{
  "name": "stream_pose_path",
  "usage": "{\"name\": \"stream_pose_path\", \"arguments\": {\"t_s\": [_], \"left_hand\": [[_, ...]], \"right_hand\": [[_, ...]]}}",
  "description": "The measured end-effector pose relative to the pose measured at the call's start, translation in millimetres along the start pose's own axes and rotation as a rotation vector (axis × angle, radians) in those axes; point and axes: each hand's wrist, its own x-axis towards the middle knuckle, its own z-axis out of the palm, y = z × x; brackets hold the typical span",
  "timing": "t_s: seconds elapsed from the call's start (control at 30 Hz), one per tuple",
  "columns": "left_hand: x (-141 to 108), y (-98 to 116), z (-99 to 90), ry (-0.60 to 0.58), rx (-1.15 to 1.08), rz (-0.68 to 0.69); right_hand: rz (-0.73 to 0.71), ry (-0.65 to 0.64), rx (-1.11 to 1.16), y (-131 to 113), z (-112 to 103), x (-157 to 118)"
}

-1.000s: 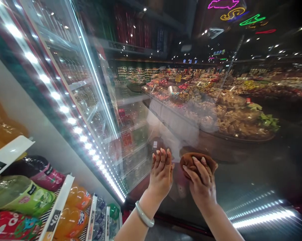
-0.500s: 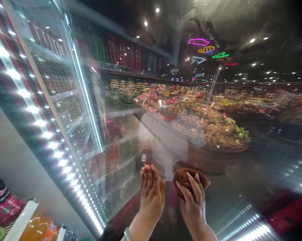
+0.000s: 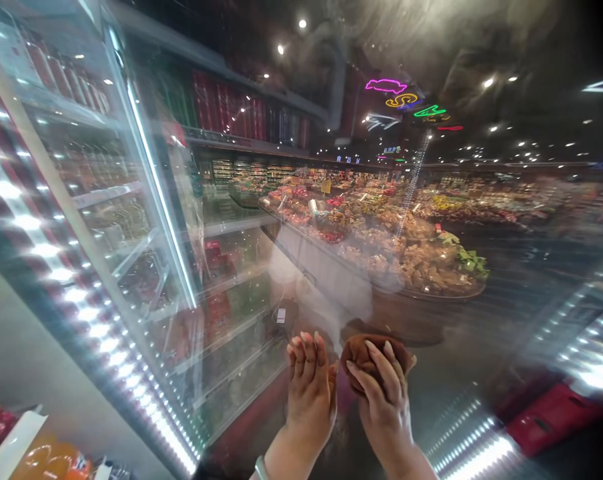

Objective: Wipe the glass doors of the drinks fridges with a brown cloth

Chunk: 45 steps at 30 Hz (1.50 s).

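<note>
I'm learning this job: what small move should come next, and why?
Perhaps slide the brown cloth upward over the glass: the right hand has it bunched under its fingers there, and pale smears seem to show higher up.

A shop is indicated by drink bottles (image 3: 54,459) shelved at lower left and heaped goods (image 3: 424,267) displayed right of centre.

The cloth (image 3: 355,352) is plain brown, the bangle (image 3: 261,469) pale grey-green, the LED strip (image 3: 99,331) dotted bright white, the soda bottles (image 3: 45,459) orange, and the neon signs (image 3: 401,101) magenta, yellow, green and red.
</note>
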Motion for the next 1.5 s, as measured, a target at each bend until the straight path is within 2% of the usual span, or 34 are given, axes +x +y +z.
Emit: {"name": "stream_pose_path", "arguments": {"t_s": [0.07,0.13,0.23,0.37,0.47,0.6,0.67,0.77,0.83,0.9,1.0,1.1,1.23,1.33,1.4,1.5], "left_hand": [[1.1,5.0,-1.8,-0.051,-0.021,0.042],[0.6,11.6,-1.5,-0.071,-0.033,0.026],[-5.4,21.6,4.1,-0.06,-0.035,-0.042],[-16.3,31.6,11.4,-0.094,-0.059,-0.044],[-16.6,36.9,8.3,-0.135,-0.097,-0.035],[-11.1,41.7,-0.8,-0.152,-0.103,-0.021],[-10.5,44.9,-3.3,-0.146,-0.105,-0.01],[-13.7,53.6,-3.3,-0.171,-0.136,0.047],[-16.3,61.3,-1.9,-0.197,-0.162,0.082],[-16.8,68.1,-0.6,-0.221,-0.176,0.088],[-12.9,74.4,0.5,-0.23,-0.16,0.05],[-10.1,78.0,2.2,-0.195,-0.131,0.013],[-17.8,84.5,7.7,-0.199,-0.126,0.079],[-23.9,87.9,11.0,-0.214,-0.119,0.102],[-24.8,87.9,11.8,-0.206,-0.099,0.106],[-27.0,85.7,12.9,-0.184,-0.074,0.122]], "right_hand": [[-0.063,-0.038,0.007,5.3,-8.5,14.7],[-0.083,-0.066,-0.014,17.0,-20.8,19.8],[-0.003,-0.059,-0.046,31.3,-32.7,-1.0],[0.117,-0.029,-0.008,21.9,-26.4,-34.7],[0.09,-0.034,0.032,14.8,-24.8,-23.9],[0.056,-0.051,-0.016,32.3,-42.6,-4.6],[0.101,0.018,-0.047,40.2,-48.8,-13.1],[0.195,0.087,-0.064,35.8,-44.7,-35.8],[0.232,0.07,-0.061,28.4,-39.3,-42.5],[0.204,0.026,-0.045,27.1,-40.0,-38.8],[0.119,-0.019,-0.04,40.9,-54.8,-28.9],[0.17,0.033,-0.052,53.3,-68.5,-35.7],[0.275,0.041,-0.027,44.0,-62.1,-52.7],[0.231,0.018,-0.007,41.1,-55.6,-44.7],[0.192,0.059,-0.014,46.3,-57.0,-37.8],[0.229,0.095,-0.025,49.1,-60.2,-46.5]]}}
